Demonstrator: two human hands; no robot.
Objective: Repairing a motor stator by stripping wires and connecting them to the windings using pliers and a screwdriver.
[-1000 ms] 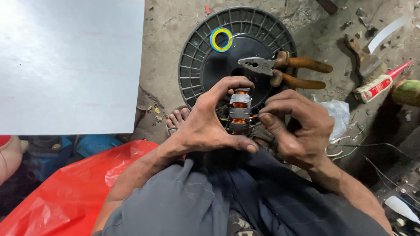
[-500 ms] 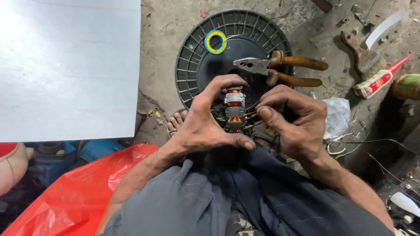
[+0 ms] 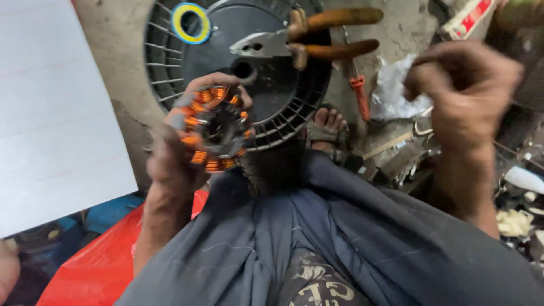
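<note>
copper-wound stator gripped in left hand, right hand apart.

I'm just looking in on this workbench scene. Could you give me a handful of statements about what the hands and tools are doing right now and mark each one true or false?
1. The left hand holds a round motor winding with orange copper coils. True.
2. The right hand also has its grip on the winding. False: it is raised off to the side, apart from the winding, and blurred.
3. The pliers lie on the black round fan cover. True.
4. The yellow and blue ring sits on the red plastic sheet. False: it rests on the fan cover.
5. A sandalled foot shows beside the cover's rim. True.
</note>
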